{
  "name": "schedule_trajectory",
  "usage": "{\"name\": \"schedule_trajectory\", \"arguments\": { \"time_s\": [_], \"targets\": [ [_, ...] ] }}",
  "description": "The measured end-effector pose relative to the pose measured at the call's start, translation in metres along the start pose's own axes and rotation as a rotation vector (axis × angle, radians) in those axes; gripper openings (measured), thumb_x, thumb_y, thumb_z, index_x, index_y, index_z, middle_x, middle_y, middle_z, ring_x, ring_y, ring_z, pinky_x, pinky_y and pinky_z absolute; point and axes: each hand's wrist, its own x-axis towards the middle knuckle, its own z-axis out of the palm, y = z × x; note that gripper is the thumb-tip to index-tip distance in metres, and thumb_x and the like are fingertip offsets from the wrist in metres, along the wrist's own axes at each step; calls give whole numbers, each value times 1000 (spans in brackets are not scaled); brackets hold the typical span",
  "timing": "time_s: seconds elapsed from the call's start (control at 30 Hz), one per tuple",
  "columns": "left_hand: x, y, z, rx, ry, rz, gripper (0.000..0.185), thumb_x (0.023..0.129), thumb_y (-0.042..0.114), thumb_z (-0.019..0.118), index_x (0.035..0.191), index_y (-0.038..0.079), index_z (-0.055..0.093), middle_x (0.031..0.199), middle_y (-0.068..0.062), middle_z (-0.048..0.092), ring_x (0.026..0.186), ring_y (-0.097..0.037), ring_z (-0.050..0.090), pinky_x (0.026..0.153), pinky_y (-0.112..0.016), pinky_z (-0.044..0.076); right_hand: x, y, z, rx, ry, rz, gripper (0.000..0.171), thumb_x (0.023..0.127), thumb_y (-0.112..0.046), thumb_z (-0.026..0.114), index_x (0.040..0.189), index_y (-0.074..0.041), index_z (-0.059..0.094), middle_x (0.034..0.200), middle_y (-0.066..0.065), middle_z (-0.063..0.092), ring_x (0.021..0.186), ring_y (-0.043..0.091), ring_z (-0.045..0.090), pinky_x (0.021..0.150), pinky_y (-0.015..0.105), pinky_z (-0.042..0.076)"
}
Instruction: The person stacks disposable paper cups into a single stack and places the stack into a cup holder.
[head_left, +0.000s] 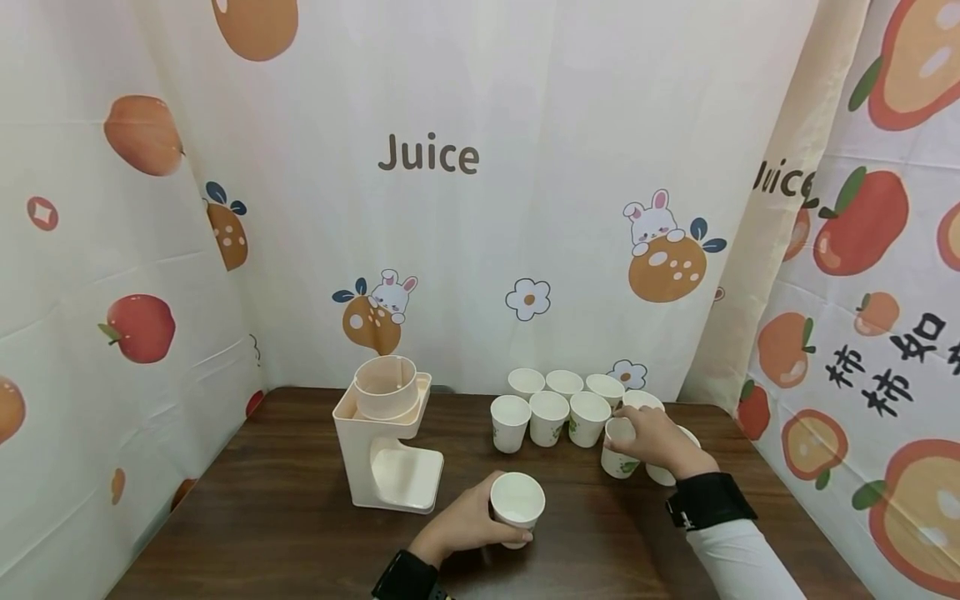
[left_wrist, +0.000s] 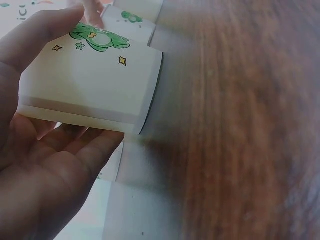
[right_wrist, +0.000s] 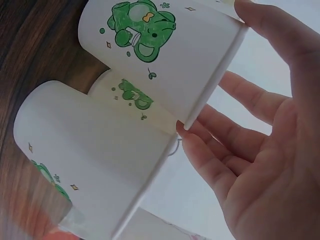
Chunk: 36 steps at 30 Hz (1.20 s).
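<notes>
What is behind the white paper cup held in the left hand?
Behind this cup, dark brown wooden tabletop shows, then more white paper cups farther back. The tabletop it blocks is hidden.

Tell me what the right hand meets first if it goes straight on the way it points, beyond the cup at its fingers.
Past that cup, the right hand would probably meet the next front-row cup to its left; depth is unclear.

We see pale printed cloth hanging on three sides: a back panel (head_left: 465,225) lettered "Juice" (head_left: 428,155) with rabbits and flowers, a creased left panel (head_left: 67,275) of fruit, and a right panel (head_left: 825,287) with fruit and dark characters (head_left: 918,337). Below, we find a dark brown wood-grained surface (head_left: 285,533) under soft light.
</notes>
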Motion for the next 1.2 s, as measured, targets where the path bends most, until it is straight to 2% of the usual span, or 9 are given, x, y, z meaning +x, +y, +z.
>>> {"name": "schedule_trajectory", "arguments": {
  "time_s": [0.23, 0.47, 0.63, 0.87, 1.2],
  "targets": [
    [0, 0, 0, 3, 11, -1, 69, 78, 23, 88, 135, 16, 50, 115, 8, 64, 107, -12, 61, 91, -34, 46, -1, -6, -5, 22, -7, -12, 53, 84, -37, 79, 120, 0, 66, 106, 21, 64, 98, 39, 60, 78, 52, 51],
    [1, -1, -1, -12, 21, -5, 71, 78, 22, 88, 137, 15, 50, 117, 7, 63, 108, -13, 61, 92, -36, 46, -5, -26, -16, 69, -33, -29, 55, 86, -38, 78, 126, -3, 64, 112, 18, 62, 100, 34, 59, 81, 48, 51],
    [2, -2, -2, -14, 25, -4, 71, 78, 22, 88, 138, 14, 50, 118, 6, 63, 109, -13, 61, 93, -37, 46, -7, -43, -26, 62, 0, -103, 53, 87, -37, 78, 125, -3, 65, 117, 19, 63, 109, 39, 59, 88, 53, 49],
    [4, -2, -4, -4, 41, -17, 73, 78, 22, 88, 139, 14, 50, 119, 6, 63, 109, -14, 61, 94, -39, 45, -9, -66, -37, 45, 4, -159, 54, 88, -38, 77, 129, -7, 64, 123, 20, 62, 114, 41, 57, 91, 56, 48],
    [4, -3, -5, 10, 48, -15, 73, 77, 23, 88, 138, 12, 50, 118, 7, 63, 108, -14, 61, 94, -40, 45, -16, -97, -41, 40, 61, -300, 49, 89, -35, 77, 130, -9, 65, 123, 16, 62, 113, 35, 59, 90, 50, 49]
  ]
}}
